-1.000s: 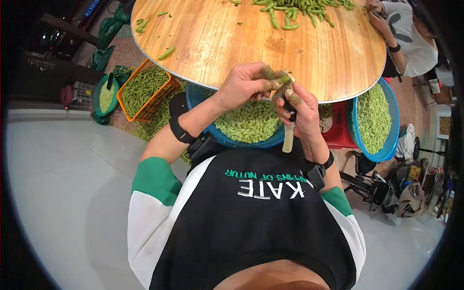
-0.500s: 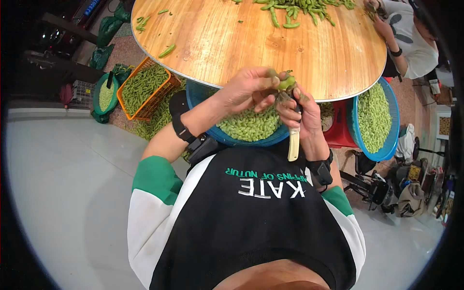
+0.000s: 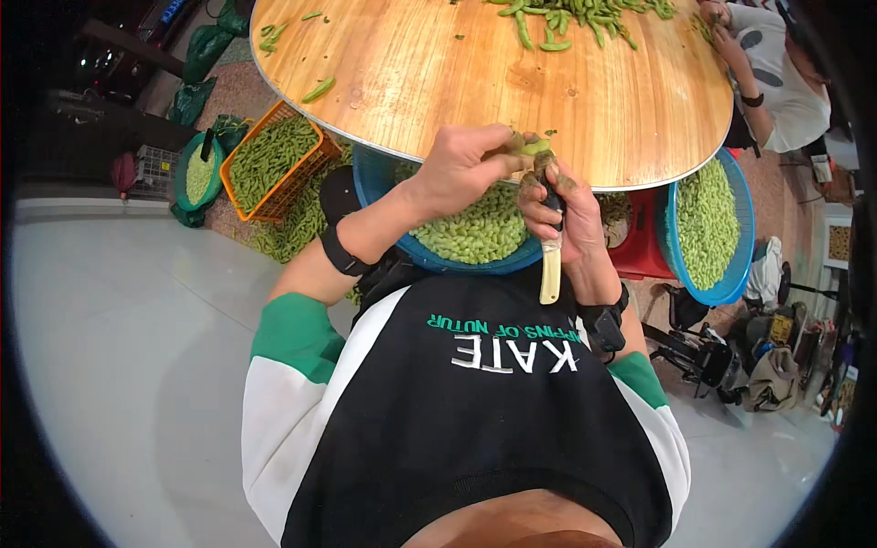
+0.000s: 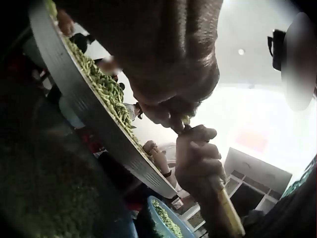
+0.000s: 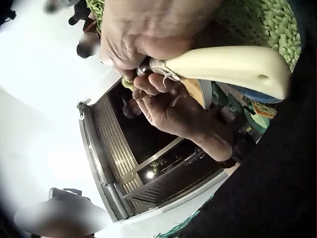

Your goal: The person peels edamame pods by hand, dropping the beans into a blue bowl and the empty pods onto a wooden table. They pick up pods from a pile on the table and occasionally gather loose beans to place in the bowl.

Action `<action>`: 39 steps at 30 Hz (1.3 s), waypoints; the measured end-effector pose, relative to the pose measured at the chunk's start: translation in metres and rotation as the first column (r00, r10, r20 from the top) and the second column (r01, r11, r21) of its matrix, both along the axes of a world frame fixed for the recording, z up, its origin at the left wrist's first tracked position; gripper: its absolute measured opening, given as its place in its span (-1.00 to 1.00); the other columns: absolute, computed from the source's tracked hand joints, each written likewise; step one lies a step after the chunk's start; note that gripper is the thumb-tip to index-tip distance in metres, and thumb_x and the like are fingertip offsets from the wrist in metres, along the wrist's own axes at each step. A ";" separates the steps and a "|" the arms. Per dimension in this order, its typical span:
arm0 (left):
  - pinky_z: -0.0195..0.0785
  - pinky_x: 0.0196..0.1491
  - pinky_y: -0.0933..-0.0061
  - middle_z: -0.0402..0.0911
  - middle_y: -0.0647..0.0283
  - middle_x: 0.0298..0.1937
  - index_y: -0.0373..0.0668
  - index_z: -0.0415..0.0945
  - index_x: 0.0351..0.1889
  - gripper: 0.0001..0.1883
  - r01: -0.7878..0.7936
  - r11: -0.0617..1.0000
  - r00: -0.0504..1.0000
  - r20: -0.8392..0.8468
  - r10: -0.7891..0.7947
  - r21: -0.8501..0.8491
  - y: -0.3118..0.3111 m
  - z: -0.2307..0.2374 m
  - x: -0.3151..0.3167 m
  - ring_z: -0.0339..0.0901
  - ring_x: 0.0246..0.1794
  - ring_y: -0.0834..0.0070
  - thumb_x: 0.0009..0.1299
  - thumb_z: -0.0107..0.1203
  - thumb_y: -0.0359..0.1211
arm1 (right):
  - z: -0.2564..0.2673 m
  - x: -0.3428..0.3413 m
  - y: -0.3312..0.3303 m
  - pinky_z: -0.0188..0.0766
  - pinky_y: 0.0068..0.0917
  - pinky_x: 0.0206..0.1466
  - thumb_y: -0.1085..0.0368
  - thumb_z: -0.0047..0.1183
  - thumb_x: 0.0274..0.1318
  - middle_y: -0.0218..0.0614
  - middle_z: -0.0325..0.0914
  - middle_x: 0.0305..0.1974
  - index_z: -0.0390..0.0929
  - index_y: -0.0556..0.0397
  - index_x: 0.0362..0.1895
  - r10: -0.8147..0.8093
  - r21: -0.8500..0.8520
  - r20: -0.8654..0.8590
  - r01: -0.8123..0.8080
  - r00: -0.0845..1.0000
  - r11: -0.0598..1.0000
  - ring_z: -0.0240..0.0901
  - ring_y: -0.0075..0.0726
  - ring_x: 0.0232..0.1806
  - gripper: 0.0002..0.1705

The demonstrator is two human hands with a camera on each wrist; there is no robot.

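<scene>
My left hand (image 3: 464, 169) pinches a green bean pod (image 3: 537, 146) between thumb and fingers, at the near edge of the round wooden table. Beside it my right hand (image 3: 575, 215) grips a cream-handled knife (image 3: 550, 279), its handle pointing back toward my body; the blade is hidden. The pod's end meets the right thumb. In the right wrist view, string is tied around the knife's handle (image 5: 223, 67), and the left hand (image 5: 171, 111) is close beyond the right. Below both hands sits a blue basket (image 3: 370, 178) of shelled green beans (image 3: 475, 228).
Across the wooden table (image 3: 411, 82) lies a heap of pods (image 3: 585, 18). An orange crate (image 3: 315, 160) of pods and a green basin (image 3: 216, 178) stand left. On the right is a blue basket (image 3: 671, 233) of beans. Another person (image 3: 776, 82) sits at the far right.
Half a second ago the left fingers were spread loosely beside the right hand; now they pinch a pod against the right thumb. Over the second, the knife handle has swung slightly lower.
</scene>
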State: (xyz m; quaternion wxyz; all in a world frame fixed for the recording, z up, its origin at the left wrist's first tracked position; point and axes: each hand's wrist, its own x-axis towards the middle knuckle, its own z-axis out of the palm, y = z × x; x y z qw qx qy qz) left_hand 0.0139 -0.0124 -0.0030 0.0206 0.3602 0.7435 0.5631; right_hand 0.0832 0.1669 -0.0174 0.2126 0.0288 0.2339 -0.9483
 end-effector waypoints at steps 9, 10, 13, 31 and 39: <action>0.25 -0.58 0.69 0.54 0.38 -0.51 -0.30 0.55 -0.28 -0.86 0.003 0.979 0.784 0.607 -0.130 0.205 -0.002 -0.008 0.008 0.43 -0.58 0.75 0.40 0.04 -0.41 | -0.004 0.011 -0.005 0.09 -0.71 -0.67 0.28 -0.16 0.33 -0.35 0.48 -0.40 0.41 0.15 0.00 -0.070 0.547 -0.219 0.182 0.973 0.817 0.23 -0.62 -0.64 -0.74; 0.25 -0.58 0.69 0.54 0.38 -0.51 -0.29 0.53 -0.26 -0.88 0.011 0.976 0.778 0.611 -0.145 0.218 -0.002 -0.011 0.009 0.43 -0.58 0.74 0.39 0.03 -0.43 | -0.005 0.011 -0.005 0.09 -0.71 -0.67 0.28 -0.16 0.33 -0.35 0.48 -0.40 0.41 0.15 0.00 -0.068 0.547 -0.216 0.179 0.974 0.818 0.23 -0.62 -0.64 -0.74; 0.31 -0.50 0.69 0.56 0.37 -0.43 -0.29 0.52 -0.19 -0.87 0.019 0.971 0.778 0.607 -0.164 0.237 -0.001 -0.025 0.013 0.46 -0.53 0.74 0.38 0.02 -0.46 | -0.010 0.013 -0.005 0.12 -0.71 -0.67 0.34 -0.16 0.33 -0.29 0.50 -0.41 0.44 0.19 -0.06 -0.059 0.543 -0.216 0.171 0.974 0.822 0.24 -0.61 -0.64 -0.77; 0.38 -0.20 0.63 0.60 0.34 -0.20 -0.31 0.48 -0.03 -0.79 -0.010 0.967 0.745 0.647 -0.163 0.256 -0.004 -0.011 0.026 0.51 -0.22 0.69 0.39 0.00 -0.50 | 0.004 0.013 -0.003 0.11 -0.71 -0.70 0.30 -0.15 0.31 -0.28 0.46 -0.42 0.41 0.14 0.03 -0.033 0.475 -0.089 0.071 0.996 0.877 0.19 -0.61 -0.66 -0.72; 0.36 -0.41 0.68 0.59 0.37 -0.37 -0.28 0.52 -0.09 -0.81 0.005 0.981 0.800 0.589 -0.119 0.193 -0.023 -0.005 0.018 0.50 -0.45 0.71 0.42 0.03 -0.40 | 0.020 0.010 -0.007 0.16 -0.72 -0.60 0.26 -0.13 0.31 -0.43 0.50 -0.42 0.32 0.04 0.25 0.113 0.755 -0.291 0.156 0.950 0.637 0.24 -0.72 -0.61 -0.56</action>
